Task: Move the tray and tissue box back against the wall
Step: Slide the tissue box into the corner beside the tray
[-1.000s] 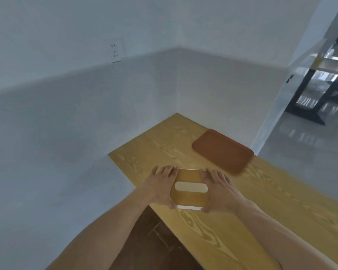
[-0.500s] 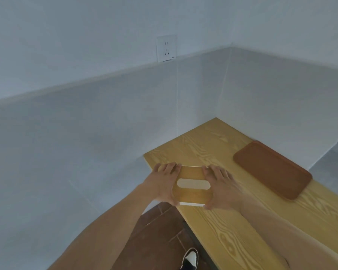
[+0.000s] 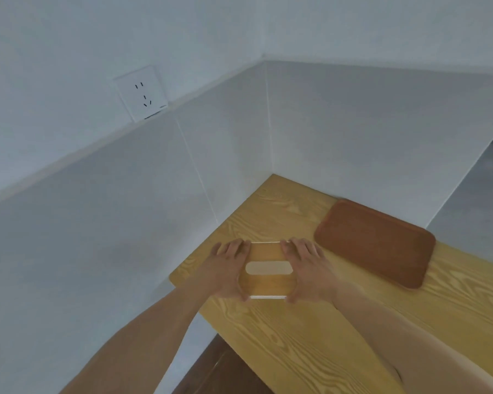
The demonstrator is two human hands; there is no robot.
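Observation:
A wood-topped tissue box [image 3: 268, 284] with a pale oval slot sits on the light wooden tabletop [image 3: 296, 345], near its left edge. My left hand [image 3: 225, 268] grips the box's left end and my right hand [image 3: 308, 268] grips its right end. A flat reddish-brown tray [image 3: 376, 243] lies to the right of the box, its far long side close against the white wall [image 3: 367, 132]. The box stands apart from the tray and away from both walls.
The tabletop fits into a corner between two white walls. A white power socket [image 3: 141, 93] is mounted on the left wall above a ledge. Brown floor [image 3: 225, 371] shows below the table's left edge; grey floor lies far right.
The view has swung and tilted, so the corner and socket sit differently in frame. Both hands stay clamped on the tissue box, which has kept its place near the table's left edge. The tray has not moved.

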